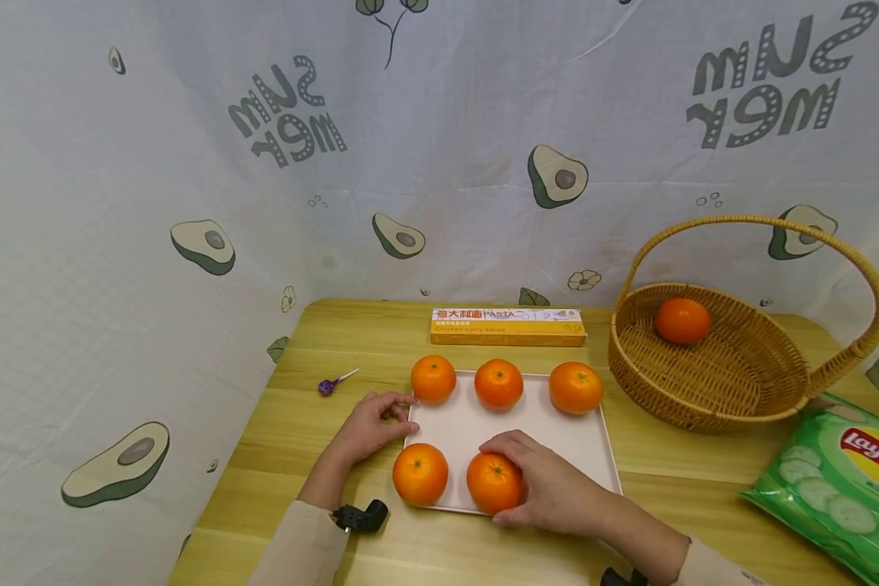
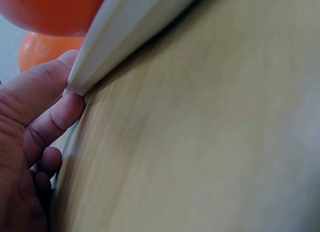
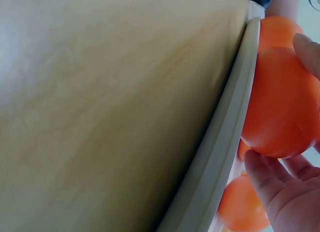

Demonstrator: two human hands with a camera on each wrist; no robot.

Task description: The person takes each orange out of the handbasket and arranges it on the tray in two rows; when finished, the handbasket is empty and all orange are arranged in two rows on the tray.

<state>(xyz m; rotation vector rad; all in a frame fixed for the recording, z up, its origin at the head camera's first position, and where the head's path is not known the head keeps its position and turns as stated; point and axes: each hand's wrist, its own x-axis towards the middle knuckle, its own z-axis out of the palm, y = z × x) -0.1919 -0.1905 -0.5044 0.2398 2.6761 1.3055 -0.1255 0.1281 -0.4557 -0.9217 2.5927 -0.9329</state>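
A white tray [image 1: 447, 423] bears several oranges, three along its back edge and two at its front. My left hand [image 1: 372, 425] pinches the tray's left rim between thumb and fingers, as the left wrist view shows at the tray wall [image 2: 107, 46]. With its fingers curved round it, my right hand [image 1: 557, 492] holds the front middle orange [image 1: 495, 483] low over the tray. In the right wrist view, thumb and fingertips lie on opposite sides of that orange [image 3: 280, 101]. Beside it is the front left orange [image 1: 421, 474].
Behind the tray lies a yellow pasta box [image 1: 509, 327]. A wicker basket [image 1: 703, 407] with a tall handle stands at the back right, with a red-orange fruit [image 1: 683, 321] inside. A green chip bag [image 1: 828, 488] lies at the right, a purple lollipop [image 1: 327, 386] at the left.
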